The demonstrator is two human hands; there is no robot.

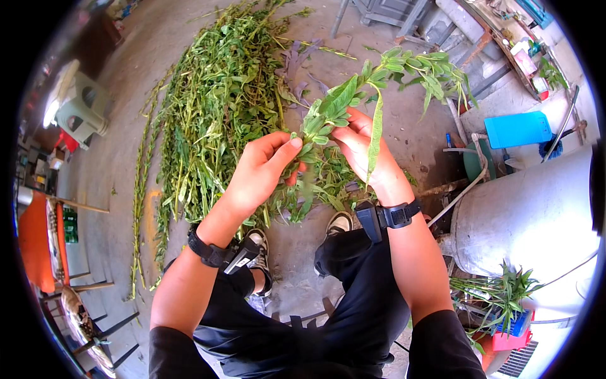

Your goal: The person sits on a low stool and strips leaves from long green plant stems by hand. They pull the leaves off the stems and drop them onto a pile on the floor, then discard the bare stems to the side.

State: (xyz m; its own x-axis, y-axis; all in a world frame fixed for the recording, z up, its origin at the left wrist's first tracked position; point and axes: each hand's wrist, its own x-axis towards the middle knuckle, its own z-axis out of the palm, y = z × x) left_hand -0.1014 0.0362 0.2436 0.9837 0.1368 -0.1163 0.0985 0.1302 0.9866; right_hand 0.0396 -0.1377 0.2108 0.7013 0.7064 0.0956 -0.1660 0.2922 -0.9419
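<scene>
A long green leafy stalk with upright pods runs from my left hand up to the right. My left hand pinches its lower part between thumb and fingers. My right hand holds the same stalk a little farther along, behind its leaves, and a long narrow leaf hangs in front of that wrist. Beyond my hands, a large heap of cut green stalks lies on the concrete floor. Loose green leaves lie below my hands.
A plastic stool stands at the left. On the right are a large metal cylinder, a blue plastic tray and a bundle of leafy green stems. An orange chair is at the left edge.
</scene>
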